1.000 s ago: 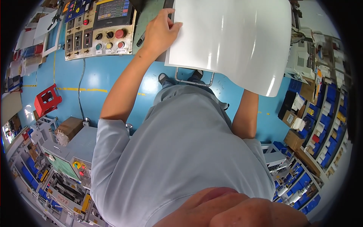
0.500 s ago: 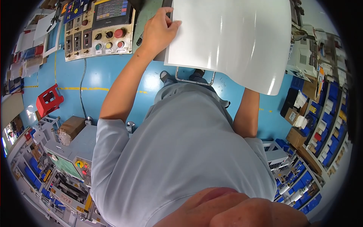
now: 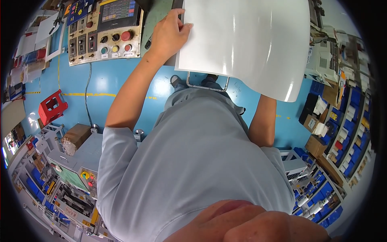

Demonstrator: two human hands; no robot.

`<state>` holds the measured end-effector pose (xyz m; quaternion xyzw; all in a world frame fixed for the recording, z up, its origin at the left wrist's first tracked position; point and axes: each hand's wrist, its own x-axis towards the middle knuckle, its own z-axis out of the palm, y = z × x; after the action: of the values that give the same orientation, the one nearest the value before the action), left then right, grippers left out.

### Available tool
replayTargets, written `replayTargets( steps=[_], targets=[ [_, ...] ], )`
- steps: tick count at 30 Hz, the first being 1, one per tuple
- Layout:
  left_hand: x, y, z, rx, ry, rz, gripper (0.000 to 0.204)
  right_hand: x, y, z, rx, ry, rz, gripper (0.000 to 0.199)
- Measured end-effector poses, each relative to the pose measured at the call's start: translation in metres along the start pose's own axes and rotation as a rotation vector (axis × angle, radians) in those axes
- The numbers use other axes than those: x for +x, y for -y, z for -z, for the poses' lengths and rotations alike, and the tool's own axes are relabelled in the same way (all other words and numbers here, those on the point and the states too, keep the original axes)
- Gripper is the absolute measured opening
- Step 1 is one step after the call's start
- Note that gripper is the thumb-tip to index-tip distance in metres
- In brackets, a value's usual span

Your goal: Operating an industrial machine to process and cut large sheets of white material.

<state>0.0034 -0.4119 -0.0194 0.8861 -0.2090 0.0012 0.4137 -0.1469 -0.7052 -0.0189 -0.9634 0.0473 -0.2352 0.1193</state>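
Observation:
A large glossy white sheet (image 3: 250,40) fills the upper middle of the head view, bowed slightly toward me. My left hand (image 3: 169,34) grips its left edge, thumb on top. My right forearm (image 3: 264,121) runs up under the sheet's lower right corner; my right hand is hidden beneath the sheet, so its grip cannot be seen. The sheet lies over a green machine bed (image 3: 155,16).
A beige control panel (image 3: 105,30) with round coloured buttons and a screen sits left of the sheet. On the blue floor (image 3: 100,84) stand a red stool (image 3: 51,107) and a cardboard box (image 3: 75,137). Racks of blue bins (image 3: 346,117) line the right side.
The sheet and my left hand have shifted very slightly; otherwise the posture is the same.

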Motion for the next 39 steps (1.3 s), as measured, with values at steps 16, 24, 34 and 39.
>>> replayTargets(
  steps=[16,24,34,39],
  targets=[
    [0.007,0.004,0.006,0.469,0.071,-0.074,0.051,0.004,-0.003,-0.005,-0.003,0.004,0.016,0.051],
    [0.009,0.005,-0.003,0.265,0.066,-0.455,0.052,0.001,-0.005,-0.012,-0.020,0.010,0.062,0.052],
    [0.013,0.001,-0.032,0.401,0.144,-0.614,0.066,-0.054,0.036,0.027,0.289,0.416,-0.200,0.058],
    [0.012,0.008,-0.040,0.418,0.127,-0.628,0.067,-0.058,0.106,0.040,1.915,-0.294,-0.371,0.060]
  ],
)
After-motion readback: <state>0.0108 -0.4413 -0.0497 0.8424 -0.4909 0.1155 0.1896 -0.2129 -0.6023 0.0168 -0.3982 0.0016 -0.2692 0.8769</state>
